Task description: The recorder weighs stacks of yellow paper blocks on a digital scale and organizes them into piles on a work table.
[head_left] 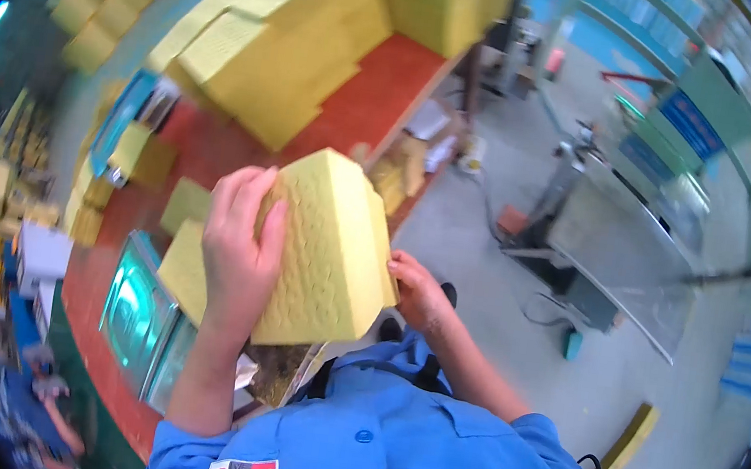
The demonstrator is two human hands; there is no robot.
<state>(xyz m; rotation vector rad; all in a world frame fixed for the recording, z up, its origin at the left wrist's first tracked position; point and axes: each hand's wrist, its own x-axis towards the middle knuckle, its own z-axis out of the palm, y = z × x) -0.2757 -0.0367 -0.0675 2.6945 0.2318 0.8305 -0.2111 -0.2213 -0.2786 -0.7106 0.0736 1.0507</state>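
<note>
Left hand (pixel 240 251): laid flat over the near-left face of the stack of yellow pads (pixel 326 252), fingers spread and pointing up and away, palm pressed to the dimpled surface; it holds the stack by pressing, not by pinching
Stack of yellow pads: held up between both hands, in front of the chest and above the table edge, clear of the red table (pixel 365 93); touching both hands
Long axis: runs up and down and a little away from the person, top corner tipped toward the table, lower edge toward the blue shirt (pixel 387 442)
Right hand (pixel 417 291): low on the right edge of the stack, fingers curled against its side; how far they wrap round the far side is hidden
Which hand is nearer: the left covers the broad face and reaches higher; the right only meets the lower right corner
From the grip, beyond: big piles of yellow pads (pixel 276 54) lie up and left on the table, well apart from the held stack
From the grip, below left: a greenish glass-fronted box (pixel 136 313) sits just beside the left forearm
</note>
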